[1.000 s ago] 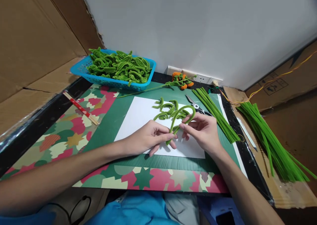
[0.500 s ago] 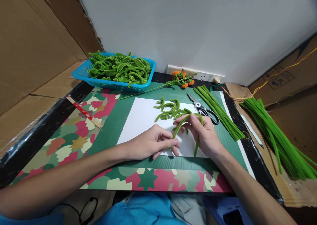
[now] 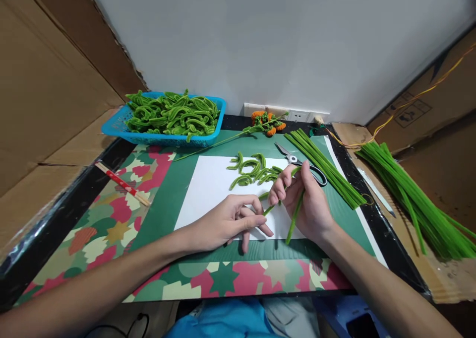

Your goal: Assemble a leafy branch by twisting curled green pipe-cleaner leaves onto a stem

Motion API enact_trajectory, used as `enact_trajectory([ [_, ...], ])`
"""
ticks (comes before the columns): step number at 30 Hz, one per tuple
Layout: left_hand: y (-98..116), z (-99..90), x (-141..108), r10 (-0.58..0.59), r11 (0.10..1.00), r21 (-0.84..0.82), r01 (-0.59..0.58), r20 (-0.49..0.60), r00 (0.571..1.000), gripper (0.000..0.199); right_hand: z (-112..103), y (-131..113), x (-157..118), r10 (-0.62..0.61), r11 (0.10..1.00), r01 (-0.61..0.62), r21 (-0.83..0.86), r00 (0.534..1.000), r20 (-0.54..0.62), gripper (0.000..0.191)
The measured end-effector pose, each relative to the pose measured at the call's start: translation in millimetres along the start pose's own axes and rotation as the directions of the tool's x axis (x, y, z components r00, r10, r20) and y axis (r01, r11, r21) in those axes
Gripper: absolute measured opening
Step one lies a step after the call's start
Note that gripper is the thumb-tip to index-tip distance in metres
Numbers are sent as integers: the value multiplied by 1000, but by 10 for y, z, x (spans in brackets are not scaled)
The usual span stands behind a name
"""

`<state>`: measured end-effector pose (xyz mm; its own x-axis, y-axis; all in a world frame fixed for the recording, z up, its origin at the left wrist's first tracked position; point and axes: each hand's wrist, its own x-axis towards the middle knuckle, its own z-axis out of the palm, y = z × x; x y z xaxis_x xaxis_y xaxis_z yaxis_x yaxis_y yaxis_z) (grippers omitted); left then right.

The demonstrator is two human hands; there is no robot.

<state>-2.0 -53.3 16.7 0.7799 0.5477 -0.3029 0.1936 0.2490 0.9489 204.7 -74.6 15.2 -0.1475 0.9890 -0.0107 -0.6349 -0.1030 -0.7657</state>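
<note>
A bent green fuzzy stem (image 3: 295, 219) runs between my two hands over the white paper (image 3: 201, 189). My right hand (image 3: 307, 199) holds it near the bend, with one free end hanging down below the palm. The other end is pinched between the thumb and finger of my left hand (image 3: 241, 219), low over the paper's front part. Just beyond my hands, several curled green pieces (image 3: 251, 168) lie on the paper. Scissors (image 3: 293, 159) rest behind my right hand, partly hidden by its fingers.
A blue basket (image 3: 167, 138) full of curled green pieces stands at the back left. Chopsticks in a red wrapper (image 3: 122, 183) lie at left. Orange flowers (image 3: 267, 122) are at the back. Green stems (image 3: 327, 169) lie at right, with a larger bundle (image 3: 420, 204) beyond.
My right hand has turned palm-up, its fingers curling around the stem, and the arch above it has dropped. The lower fingers of my left hand have spread. The view has shifted slightly.
</note>
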Motion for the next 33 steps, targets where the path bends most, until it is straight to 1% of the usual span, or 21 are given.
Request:
enact_trajectory([
  [2,-5,10,3,1,1000,14,-1,-6,1000,35,17,34,49,27,999,-27,37,1000,-4,54],
  [4,-9,19,4,-6,1000,21,6,-17,1000,34,46,68,119,51,998,-50,45,998,-40,57],
  [6,-14,18,6,-15,1000,25,16,-47,999,35,93,91,201,56,997,-51,66,995,-84,61],
  [8,-18,8,12,-20,998,50,23,-76,997,39,153,105,281,41,996,-33,82,995,-94,63],
  [10,-15,-6,21,-21,998,55,26,-94,995,43,213,118,348,31,996,-25,87,998,-61,63],
  [13,-2,-20,31,-28,999,33,31,-93,995,46,266,154,411,22,993,-23,113,1000,16,63],
  [14,1,-22,32,-29,999,25,31,-92,995,46,269,170,423,5,994,-7,112,1000,23,63],
  [16,3,-21,27,-41,999,-1,41,-78,996,48,256,209,434,-55,995,55,84,998,-8,63],
  [19,2,-18,10,-75,995,-76,72,-42,996,47,217,265,429,-147,989,149,3,981,-125,64],
  [21,5,-15,1,-90,990,-111,86,-34,995,42,204,289,419,-177,984,173,-36,963,-201,65],
  [23,12,-12,-2,-97,988,-124,92,-31,995,39,210,294,408,-192,981,185,-53,952,-237,65],
  [25,21,-6,1,-101,987,-130,96,-34,994,37,229,283,397,-219,976,208,-72,944,-246,64],
  [28,38,5,6,-106,986,-132,99,-54,993,34,258,258,373,-283,959,268,-98,931,-232,63],
  [30,51,12,6,-116,989,-102,110,-56,992,32,268,251,345,-330,941,307,-142,924,-193,62],
  [33,66,21,-2,-138,990,-25,138,-18,990,29,269,255,290,-404,893,366,-260,909,-106,63],
])
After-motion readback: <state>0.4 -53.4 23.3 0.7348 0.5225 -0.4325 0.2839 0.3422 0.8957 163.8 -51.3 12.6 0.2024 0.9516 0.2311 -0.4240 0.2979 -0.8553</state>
